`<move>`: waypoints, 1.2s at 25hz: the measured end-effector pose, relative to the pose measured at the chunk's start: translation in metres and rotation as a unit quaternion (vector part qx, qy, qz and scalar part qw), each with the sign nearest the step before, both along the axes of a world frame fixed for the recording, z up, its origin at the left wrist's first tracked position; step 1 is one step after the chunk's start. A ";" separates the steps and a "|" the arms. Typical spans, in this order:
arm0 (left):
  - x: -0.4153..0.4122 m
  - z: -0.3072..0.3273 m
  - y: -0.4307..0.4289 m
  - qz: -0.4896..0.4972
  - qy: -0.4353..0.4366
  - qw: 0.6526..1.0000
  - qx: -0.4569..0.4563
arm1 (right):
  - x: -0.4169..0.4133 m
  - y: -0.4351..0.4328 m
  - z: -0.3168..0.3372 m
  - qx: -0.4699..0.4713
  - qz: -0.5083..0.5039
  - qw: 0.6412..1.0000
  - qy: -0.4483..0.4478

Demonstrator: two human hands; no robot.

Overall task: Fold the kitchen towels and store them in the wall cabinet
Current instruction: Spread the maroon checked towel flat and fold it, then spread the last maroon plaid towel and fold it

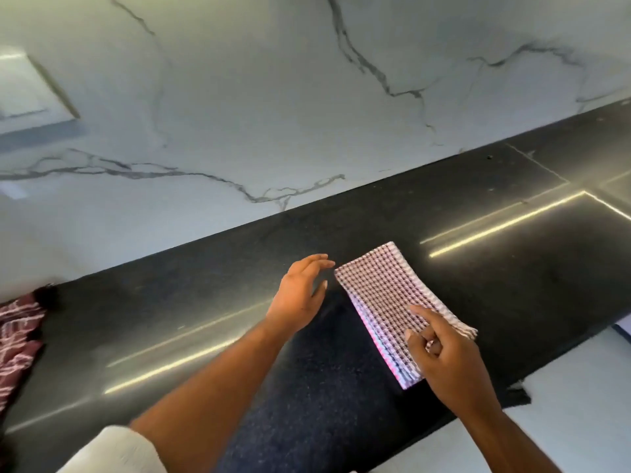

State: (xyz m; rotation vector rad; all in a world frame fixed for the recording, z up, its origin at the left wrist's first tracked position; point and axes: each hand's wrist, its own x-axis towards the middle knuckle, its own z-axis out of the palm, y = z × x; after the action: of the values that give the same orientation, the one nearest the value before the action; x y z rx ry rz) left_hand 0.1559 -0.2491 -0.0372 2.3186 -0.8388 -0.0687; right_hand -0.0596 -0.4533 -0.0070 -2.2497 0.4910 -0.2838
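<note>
- Your checked kitchen towel (386, 298) was folded into a narrow rectangle of several layers, woven in small dark and pale squares with a pinkish tint along its near long edge, where the stacked layers showed.
- It lay flat on the black countertop (512, 268), set at a slant, one short end towards the wall and the other close to the counter's front edge.
- The countertop was polished and speckled, with bright streaks of reflected light across it; behind it rose a white marble-look wall (239, 97) with grey veins.
- A second cloth (17, 339), maroon with pale markings, sat at the far left edge of the counter, well apart from the towel.
- Your left hand (300, 295) hovered just beside the towel's far left corner, fingers spread and loose, holding nothing.
- Your right hand (444, 356) was over the towel's near end, index finger stretched out onto the cloth and the other fingers curled in; no pinch was visible.
</note>
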 end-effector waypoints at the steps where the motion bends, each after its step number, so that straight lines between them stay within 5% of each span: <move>1: -0.007 0.000 0.024 0.016 -0.006 1.000 -0.012 | 0.009 0.013 0.003 -0.003 0.025 1.000 -0.010; 10: -0.101 -0.008 0.320 0.313 -0.022 0.950 -0.006 | 0.094 0.207 0.000 0.000 0.263 0.964 0.023; 15: -0.156 -0.020 0.451 0.479 -0.014 0.871 0.104 | 0.118 0.331 -0.006 -0.021 0.392 0.918 0.058; 19: -0.165 -0.036 0.505 0.479 0.018 0.841 0.252 | 0.119 0.402 -0.005 -0.046 0.450 0.889 0.073; 22: -0.160 -0.041 0.531 0.449 -0.010 0.849 0.277 | 0.116 0.438 -0.005 -0.050 0.469 0.878 0.076; 25: -0.153 -0.023 0.537 0.394 -0.047 0.897 0.194 | 0.114 0.458 -0.007 -0.073 0.497 0.862 0.070; 30: -0.148 0.031 0.517 0.148 -0.100 0.977 0.119 | 0.113 0.481 -0.003 -0.165 0.535 0.829 -0.002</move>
State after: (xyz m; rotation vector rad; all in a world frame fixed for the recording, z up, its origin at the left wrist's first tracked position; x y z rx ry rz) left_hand 0.0074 0.2681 -0.0058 2.6867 -0.5978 0.2077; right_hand 0.0529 0.0273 -0.0104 -2.4748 -0.9107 0.2376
